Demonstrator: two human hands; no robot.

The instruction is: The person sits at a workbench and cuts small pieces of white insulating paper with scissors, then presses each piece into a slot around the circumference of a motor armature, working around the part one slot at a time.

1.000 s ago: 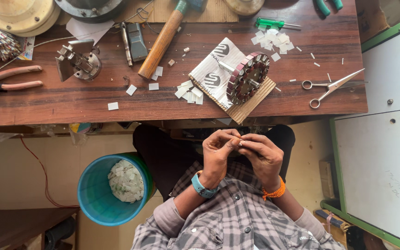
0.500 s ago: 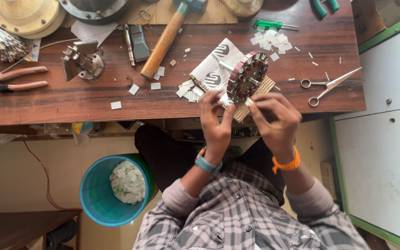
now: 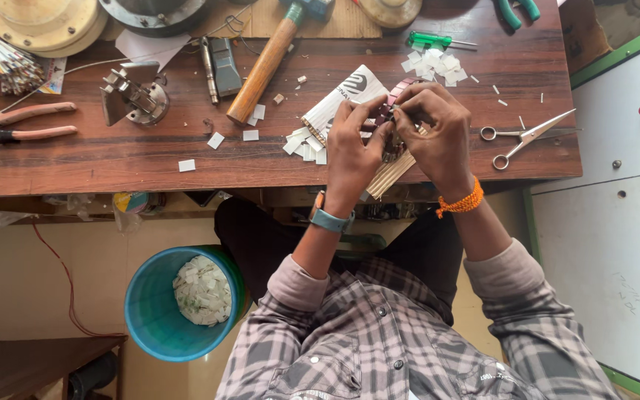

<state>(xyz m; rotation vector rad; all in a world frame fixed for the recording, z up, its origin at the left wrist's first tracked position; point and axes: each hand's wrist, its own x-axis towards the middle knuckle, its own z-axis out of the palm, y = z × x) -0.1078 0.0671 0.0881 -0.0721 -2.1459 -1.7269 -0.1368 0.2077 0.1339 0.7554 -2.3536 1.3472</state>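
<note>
Hands meet over a round slotted metal core [image 3: 389,122] at the near edge of a wooden workbench [image 3: 149,152], seen from the head camera. The left hand [image 3: 353,152] and right hand [image 3: 438,137] both pinch at the core's rim, fingertips pressed close together; what they pinch is too small to tell. The core rests on a folded card [image 3: 346,96]. Cut white paper slips [image 3: 305,142] lie loose beside it and a second heap [image 3: 431,63] sits farther back, so the work looks partway through. Below the bench on the left, a blue bucket [image 3: 153,318] holds white paper scraps [image 3: 201,290], roughly half full. Scissors [image 3: 523,135] lie to the right, a hammer [image 3: 268,63] to the far left.
</note>
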